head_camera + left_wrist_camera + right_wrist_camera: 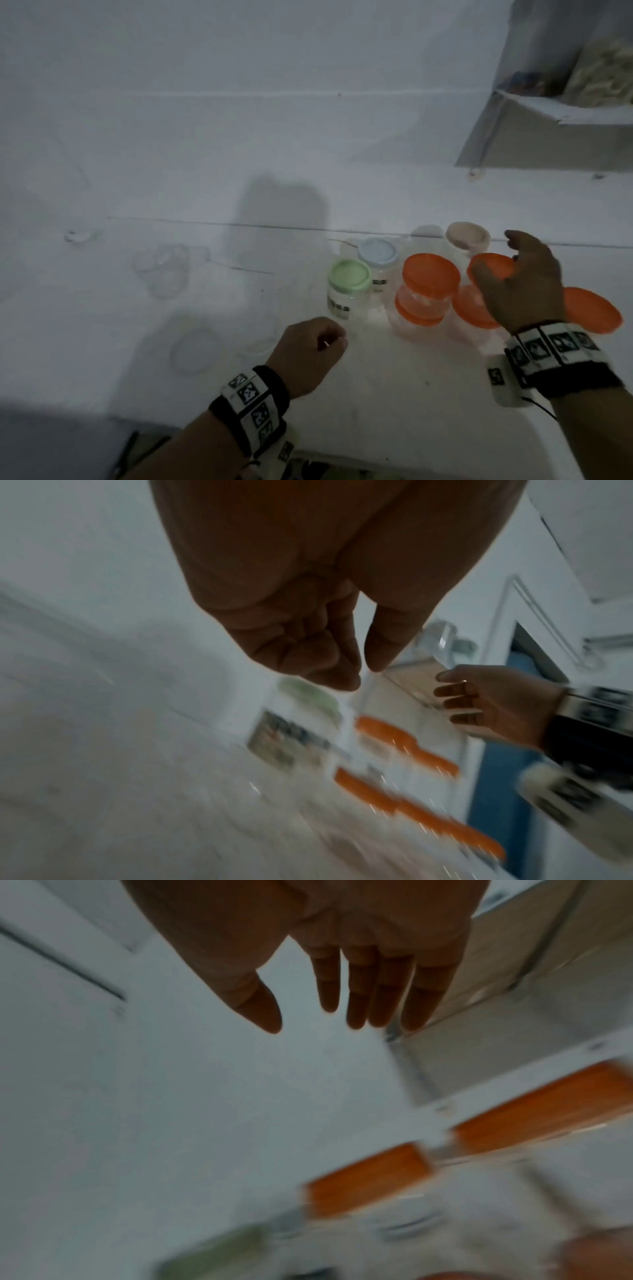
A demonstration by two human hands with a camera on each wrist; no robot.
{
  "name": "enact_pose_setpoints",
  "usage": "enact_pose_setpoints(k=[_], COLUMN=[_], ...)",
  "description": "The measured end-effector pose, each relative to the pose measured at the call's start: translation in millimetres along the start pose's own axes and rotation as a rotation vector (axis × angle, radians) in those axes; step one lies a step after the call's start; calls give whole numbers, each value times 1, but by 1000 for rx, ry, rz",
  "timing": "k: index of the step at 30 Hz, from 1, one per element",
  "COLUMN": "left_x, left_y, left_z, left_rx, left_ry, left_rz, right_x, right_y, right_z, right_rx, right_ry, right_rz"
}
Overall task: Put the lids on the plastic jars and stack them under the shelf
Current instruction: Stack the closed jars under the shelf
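Several lidded plastic jars stand in a cluster on the white counter (394,377): a green-lidded jar (349,279), a blue-lidded jar (377,253), a beige-lidded jar (467,234) and a stack of two orange-lidded jars (430,277). My right hand (496,255) (315,1020) hovers with straight, spread fingers over another orange lid (489,265), holding nothing. Further right lies one more orange lid (594,310). My left hand (334,337) (366,674) hangs loosely curled and empty in front of the green-lidded jar (308,696).
A clear jar without a lid (161,270) and a clear ring-shaped piece (191,349) sit on the left of the counter. The shelf (548,137) hangs on the wall at the upper right, with items on it. Both wrist views are blurred.
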State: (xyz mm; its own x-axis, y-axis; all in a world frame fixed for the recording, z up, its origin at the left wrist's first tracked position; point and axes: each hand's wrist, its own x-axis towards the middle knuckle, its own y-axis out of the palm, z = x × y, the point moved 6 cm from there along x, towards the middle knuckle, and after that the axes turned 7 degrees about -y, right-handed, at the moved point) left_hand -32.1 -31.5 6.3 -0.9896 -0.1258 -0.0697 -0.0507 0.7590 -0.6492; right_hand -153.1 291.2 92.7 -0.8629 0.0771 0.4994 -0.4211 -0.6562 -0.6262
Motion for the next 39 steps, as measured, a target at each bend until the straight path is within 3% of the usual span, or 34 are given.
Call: enact_pose_setpoints(k=[3, 7, 10, 12, 15, 19, 23, 25, 28, 30, 32, 34, 39], left_x=[-19, -34, -35, -27, -7, 20, 39, 51, 67, 77, 87, 91, 87], left_y=[-61, -132, -154, -154, -145, -134, -139, -156, -204, -229, -241, -242, -236], left_z=[25, 102, 172, 202, 227, 252, 266, 270, 254, 238, 223, 208, 189], left_rx=[-58, 68, 274, 401, 514, 602, 602, 423, -92, -399, -633, -726, -628], left_ry=[-55, -282, -523, -570, -554, -557, -484, -489, -453, -397, -323, -281, -197], left_rz=[-158, -351, -250, -149, 8, 226, 303, 219, -76, -191, -179, -89, 92], right_x=[-31, -93, -136, -152, -163, -170, -174, -173, -169, -168, -166, -163, -153], right_y=[39, 139, 218, 254, 287, 306, 313, 313, 316, 317, 317, 316, 303], right_z=[86, 161, 169, 166, 166, 172, 178, 185, 201, 215, 234, 255, 293], right_rx=[237, 370, 288, 239, 160, 260, 265, 280, 299, 299, 309, 334, 335], right_ry=[-175, -274, -136, -74, -71, -24, 15, 56, 82, 100, 104, 85, 30], right_rz=[170, 604, 961, 1074, 1077, 1065, 982, 907, 806, 760, 722, 676, 564])
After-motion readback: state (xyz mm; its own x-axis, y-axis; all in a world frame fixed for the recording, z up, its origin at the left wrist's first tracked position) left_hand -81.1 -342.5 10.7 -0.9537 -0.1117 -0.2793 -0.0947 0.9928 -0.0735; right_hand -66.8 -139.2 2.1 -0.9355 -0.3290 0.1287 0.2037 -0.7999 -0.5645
